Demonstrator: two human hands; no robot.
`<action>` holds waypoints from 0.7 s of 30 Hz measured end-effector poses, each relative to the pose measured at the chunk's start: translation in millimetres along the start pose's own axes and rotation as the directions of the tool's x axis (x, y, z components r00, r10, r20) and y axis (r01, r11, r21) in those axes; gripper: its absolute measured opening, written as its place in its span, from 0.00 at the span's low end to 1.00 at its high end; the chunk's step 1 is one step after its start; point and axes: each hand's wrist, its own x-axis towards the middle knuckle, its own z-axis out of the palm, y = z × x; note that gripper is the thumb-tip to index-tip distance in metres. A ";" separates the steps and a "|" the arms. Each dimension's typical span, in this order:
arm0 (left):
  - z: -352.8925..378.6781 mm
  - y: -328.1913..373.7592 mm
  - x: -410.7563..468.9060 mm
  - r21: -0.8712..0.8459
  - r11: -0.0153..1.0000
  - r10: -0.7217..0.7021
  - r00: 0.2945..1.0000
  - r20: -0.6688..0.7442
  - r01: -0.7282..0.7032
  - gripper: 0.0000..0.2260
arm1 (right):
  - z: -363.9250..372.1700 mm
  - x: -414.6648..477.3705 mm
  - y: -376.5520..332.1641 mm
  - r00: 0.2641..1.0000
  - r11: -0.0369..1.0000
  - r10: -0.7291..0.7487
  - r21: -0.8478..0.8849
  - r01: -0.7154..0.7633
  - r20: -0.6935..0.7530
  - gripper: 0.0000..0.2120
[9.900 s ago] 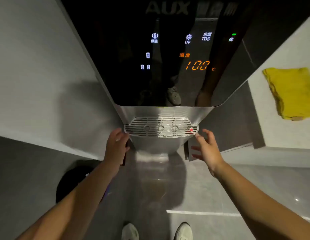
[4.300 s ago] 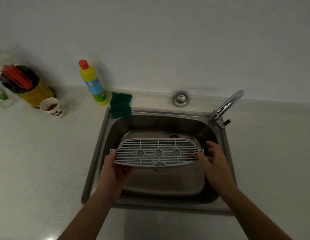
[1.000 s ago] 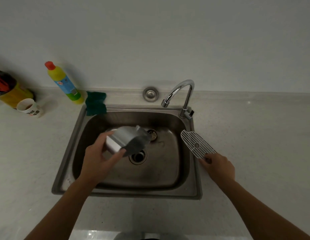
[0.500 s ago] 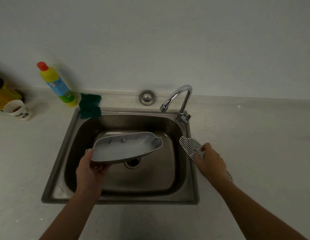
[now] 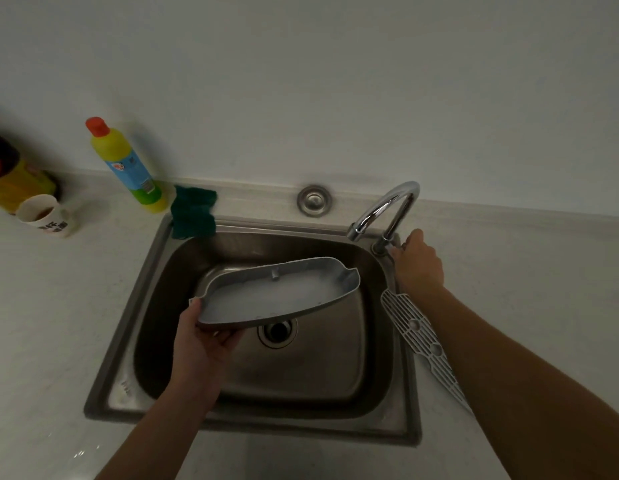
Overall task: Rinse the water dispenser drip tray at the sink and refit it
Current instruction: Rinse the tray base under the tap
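Observation:
My left hand (image 5: 200, 344) grips the near left end of the grey drip tray basin (image 5: 277, 294), holding it open side up above the steel sink (image 5: 152, 271), under the spout of the chrome tap (image 5: 387, 211). No water runs from the spout. My right hand (image 5: 417, 263) is at the tap's base, fingers closed around its handle, which they hide. The white tray grille (image 5: 419, 336) lies flat on the counter along the sink's right rim, partly under my right forearm.
A yellow detergent bottle (image 5: 128, 166), a green sponge cloth (image 5: 194, 211), a paper cup (image 5: 45, 216) and a yellow container (image 5: 10, 174) stand on the counter at the back left. A round metal cap (image 5: 314, 200) sits behind the sink. The drain (image 5: 277, 332) is open.
My right hand let go of the grille, left it on the counter and moved up to the tap handle. The left hand raised the basin toward the spout.

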 end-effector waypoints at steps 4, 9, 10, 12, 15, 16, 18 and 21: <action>8.1 1.6 3.4 0.004 1.000 0.022 0.999 0.031 -0.022 0.10 | -4.9 9.0 -0.2 1.000 0.999 0.012 -0.050 -0.012 0.005 0.10; 14.0 4.5 5.4 0.011 0.999 0.038 0.998 0.059 -0.038 0.11 | -0.4 1.3 1.2 0.995 0.987 -0.102 -0.125 0.102 0.008 0.11; 14.3 5.1 5.8 0.017 0.999 0.039 0.997 0.060 -0.040 0.11 | 1.4 -1.4 1.9 0.991 0.984 -0.131 -0.117 0.132 0.010 0.11; 15.0 5.8 6.6 0.027 0.999 0.041 0.997 0.071 -0.043 0.11 | 3.4 -3.9 4.1 0.985 0.981 -0.174 -0.090 0.173 0.000 0.10; 15.9 5.9 7.7 0.032 0.999 0.039 0.997 0.073 -0.042 0.11 | 5.8 -4.1 6.8 0.979 0.975 -0.203 -0.092 0.201 -0.020 0.11; 16.2 5.8 8.1 0.034 0.998 0.040 0.997 0.070 -0.043 0.11 | 7.7 -4.9 7.5 0.977 0.972 -0.214 -0.105 0.212 -0.012 0.12; 16.1 5.7 8.9 0.037 0.998 0.042 0.997 0.065 -0.044 0.11 | 11.4 -8.4 8.2 0.973 0.968 -0.232 -0.099 0.233 0.015 0.14; 14.7 5.9 8.6 0.037 0.998 0.040 0.998 0.055 -0.042 0.13 | 12.2 -12.8 7.1 0.974 0.972 -0.225 -0.064 0.226 0.023 0.13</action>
